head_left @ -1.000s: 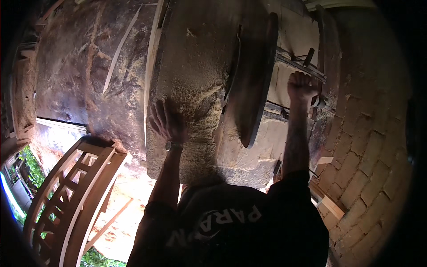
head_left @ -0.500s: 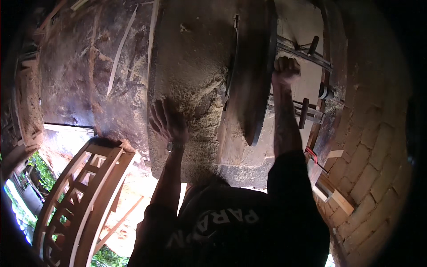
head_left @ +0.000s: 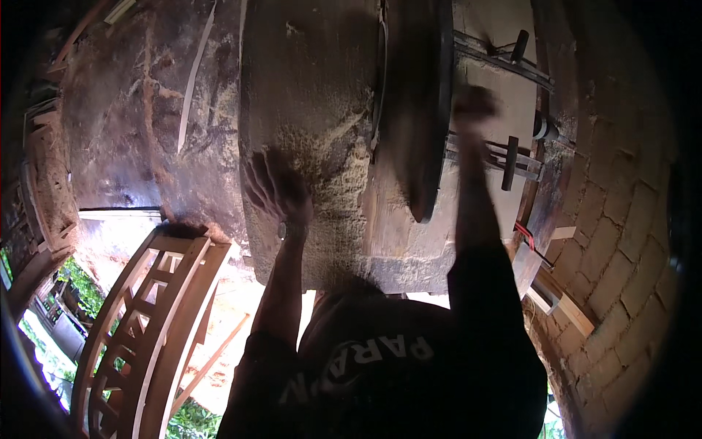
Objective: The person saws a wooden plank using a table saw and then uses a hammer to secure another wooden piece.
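Fingers apart, my left hand [head_left: 281,186] lies on a broad brown board [head_left: 314,51] strewn with pale sawdust. A watch is on that wrist. My right hand [head_left: 475,106] is smeared by motion beside the dark edge of a long, dark, tapering piece [head_left: 417,124]. Its fingers do not show clearly, and I cannot make out anything in it. Right of this hand are two bar clamps with dark handles, one farther away [head_left: 519,47] and one nearer [head_left: 510,162]. Both clamps reach across a pale panel [head_left: 501,124].
A slatted wooden frame [head_left: 146,322] stands at lower left. A thin pale strip [head_left: 194,84] lies on the stained surface left of the board. At right are a red clamp [head_left: 525,235], a wood block [head_left: 570,311] and a paved floor [head_left: 621,241].
The whole view has shifted slightly. My right hand, earlier plainly a fist beside the dark piece, is now blurred. My left hand stays spread on the board.
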`<state>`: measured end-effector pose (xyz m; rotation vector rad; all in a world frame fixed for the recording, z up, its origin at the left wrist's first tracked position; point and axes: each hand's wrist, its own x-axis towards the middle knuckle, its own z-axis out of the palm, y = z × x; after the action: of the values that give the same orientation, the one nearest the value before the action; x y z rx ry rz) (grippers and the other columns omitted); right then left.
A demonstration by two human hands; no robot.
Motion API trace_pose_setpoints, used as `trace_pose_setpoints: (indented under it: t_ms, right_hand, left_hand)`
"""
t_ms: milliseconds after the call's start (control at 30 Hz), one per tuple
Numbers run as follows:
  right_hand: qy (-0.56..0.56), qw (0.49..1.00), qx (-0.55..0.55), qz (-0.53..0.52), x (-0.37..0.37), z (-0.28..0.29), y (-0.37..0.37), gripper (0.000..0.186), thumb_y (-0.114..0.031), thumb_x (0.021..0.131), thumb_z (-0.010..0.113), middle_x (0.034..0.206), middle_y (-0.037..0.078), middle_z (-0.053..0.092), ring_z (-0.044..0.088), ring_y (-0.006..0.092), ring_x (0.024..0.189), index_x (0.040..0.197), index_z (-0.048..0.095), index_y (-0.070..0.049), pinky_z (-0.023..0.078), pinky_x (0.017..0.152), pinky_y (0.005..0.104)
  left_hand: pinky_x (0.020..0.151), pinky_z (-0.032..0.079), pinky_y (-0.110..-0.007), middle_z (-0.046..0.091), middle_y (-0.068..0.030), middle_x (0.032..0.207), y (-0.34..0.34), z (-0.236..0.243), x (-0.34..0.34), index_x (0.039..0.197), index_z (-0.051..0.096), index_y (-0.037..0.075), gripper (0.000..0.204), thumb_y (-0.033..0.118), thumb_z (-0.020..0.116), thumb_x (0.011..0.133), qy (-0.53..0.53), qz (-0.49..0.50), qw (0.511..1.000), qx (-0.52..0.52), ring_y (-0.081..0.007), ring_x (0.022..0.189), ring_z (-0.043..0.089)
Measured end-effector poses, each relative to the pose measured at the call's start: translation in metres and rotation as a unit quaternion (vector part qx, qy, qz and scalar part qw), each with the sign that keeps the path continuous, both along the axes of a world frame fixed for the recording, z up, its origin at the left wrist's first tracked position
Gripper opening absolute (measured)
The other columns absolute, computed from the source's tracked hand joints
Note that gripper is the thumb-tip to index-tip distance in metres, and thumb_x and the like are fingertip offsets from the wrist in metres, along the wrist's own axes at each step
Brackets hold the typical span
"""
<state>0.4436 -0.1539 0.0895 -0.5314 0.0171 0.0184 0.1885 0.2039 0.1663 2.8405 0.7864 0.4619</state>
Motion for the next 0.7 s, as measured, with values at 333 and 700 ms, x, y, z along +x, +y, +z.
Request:
trace_pose_setpoints:
  t_ms: [333, 700]
  right_hand:
    - [0.060, 0.995, -0.045, -0.062, -0.020, 0.048, 0.084, 0.040, -0.030, 0.081, 0.053, 0.048, -0.001, 0.020, 0.021, 0.0137, 0.044, 0.053, 0.027, -0.019, 0.017, 0.043, 0.0329]
    - [0.025, 0.963, -0.187, -0.193, 0.022, 0.030, 0.084, 0.035, -0.029, 0.078, 0.049, 0.049, -0.002, 0.021, 0.024, 0.0164, 0.046, 0.052, 0.027, -0.020, 0.021, 0.044, 0.0320]
  left_hand:
    - [0.108, 0.020, -0.054, 0.043, -0.0118, 0.144, -0.004, -0.001, 0.002, 0.137, 0.049, 0.016, 0.047, 0.030, 0.046, 0.092, 0.016, 0.002, 1.000, 0.020, -0.0323, 0.135, 0.035]
    - [0.108, 0.019, -0.055, 0.040, -0.0128, 0.145, -0.002, -0.011, 0.005, 0.141, 0.044, 0.017, 0.051, 0.033, 0.047, 0.093, 0.052, 0.010, 0.999, 0.005, -0.0347, 0.137, 0.031]
